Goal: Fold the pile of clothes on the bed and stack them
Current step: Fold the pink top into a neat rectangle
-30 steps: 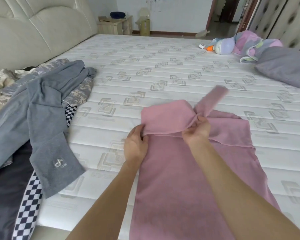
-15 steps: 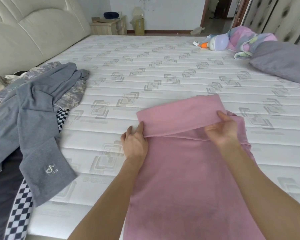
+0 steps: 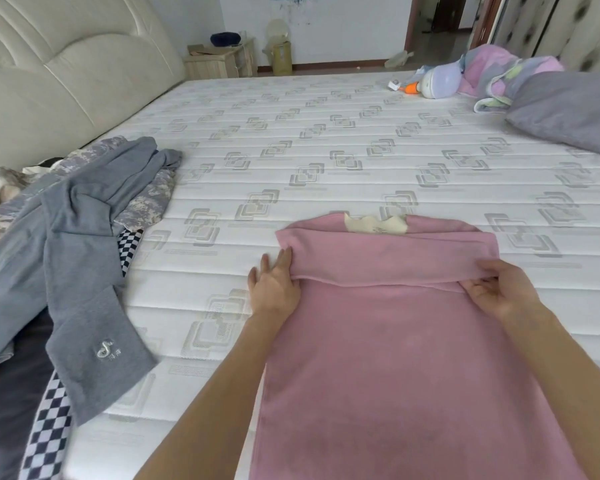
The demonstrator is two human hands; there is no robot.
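Several unfolded garments lie heaped at the left edge of the bed [image 3: 326,161]: a grey garment [image 3: 80,258] with a small pale logo near its hem is draped over a camouflage-print piece [image 3: 146,202], and a black-and-white checkered cloth [image 3: 49,434] shows from under it beside something dark [image 3: 7,403]. A padded cream headboard [image 3: 66,64] rises behind this pile.

Right of the pile, on the bare quilted mattress, the left hand [image 3: 274,289] rests with its fingers straight and close together, the tips tucked at the left end of a folded-over band on the pink garment [image 3: 395,358]. That garment lies flat on the near part of the bed, running from between the two forearms toward the near edge, its far end turned back toward the person so that a cream label [image 3: 376,224] shows at the top of the fold. At the right end of the same band, the right hand [image 3: 499,292] pinches the folded edge between thumb and curled fingers.

Farther right and toward the far side of the bed sit a white and orange object [image 3: 437,81], a bundled pastel blanket [image 3: 499,74] touching it, and a grey pillow [image 3: 568,112] just beside the blanket. A small wooden nightstand [image 3: 219,60] stands by the far wall.
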